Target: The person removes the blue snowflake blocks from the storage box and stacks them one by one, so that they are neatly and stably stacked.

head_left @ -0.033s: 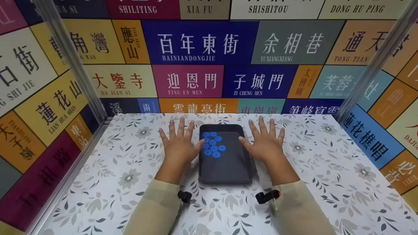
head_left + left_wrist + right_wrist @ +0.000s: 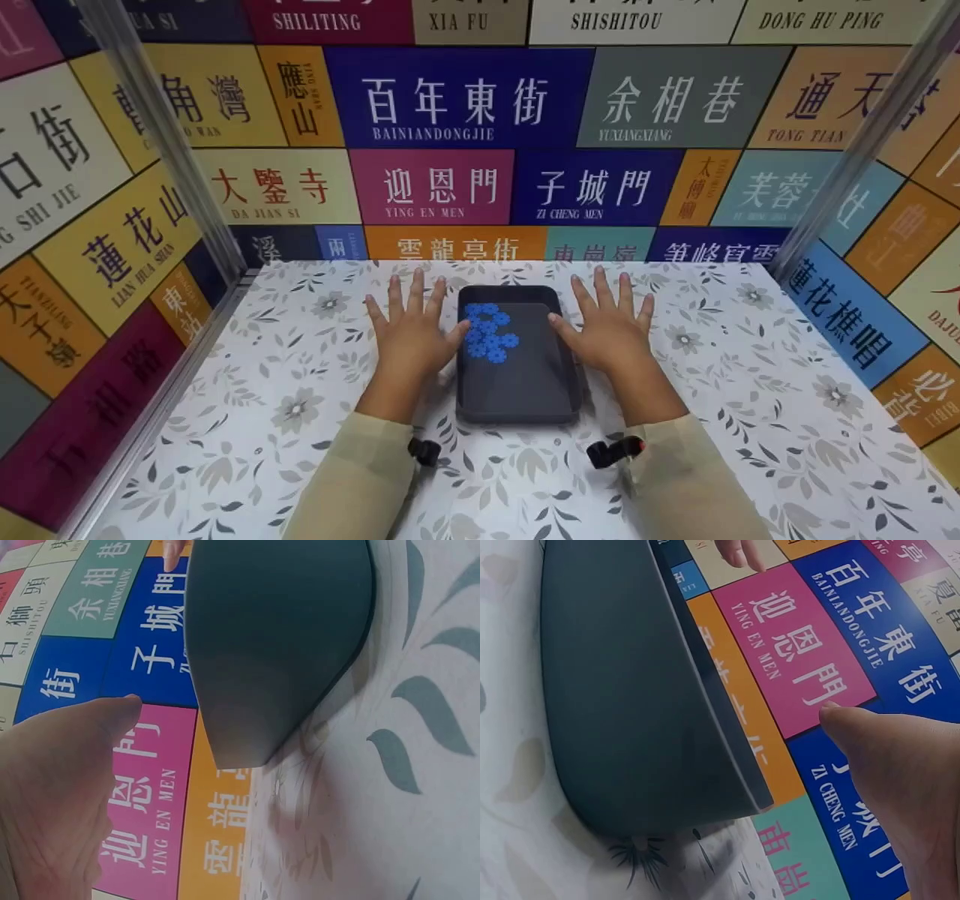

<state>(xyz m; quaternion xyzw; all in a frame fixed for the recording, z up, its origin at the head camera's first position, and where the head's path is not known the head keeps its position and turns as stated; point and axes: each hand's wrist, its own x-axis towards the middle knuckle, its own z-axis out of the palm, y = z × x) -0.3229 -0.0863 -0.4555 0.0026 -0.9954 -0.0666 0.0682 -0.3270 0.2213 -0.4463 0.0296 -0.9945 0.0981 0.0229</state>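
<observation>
A dark rectangular tray (image 2: 517, 390) lies in the middle of the floral table. Several small blue flower-shaped pieces (image 2: 487, 334) sit clustered in its far left part. My left hand (image 2: 411, 337) lies flat on the table just left of the tray, fingers spread, thumb at the tray's rim. My right hand (image 2: 611, 334) lies flat the same way on the right side, thumb at the right rim. Neither hand holds anything. The left wrist view shows the tray's outer wall (image 2: 277, 637) and my thumb (image 2: 67, 787). The right wrist view shows the tray wall (image 2: 630, 690) and a thumb (image 2: 900, 772).
Walls of coloured street-name signs (image 2: 457, 105) close in the table at the back, left and right. Metal posts stand at the back left (image 2: 172, 142) and back right (image 2: 862, 142) corners. The floral tablecloth (image 2: 300, 405) spreads around the tray. Black wrist mounts (image 2: 424, 451) (image 2: 615, 452) sit on my sleeves.
</observation>
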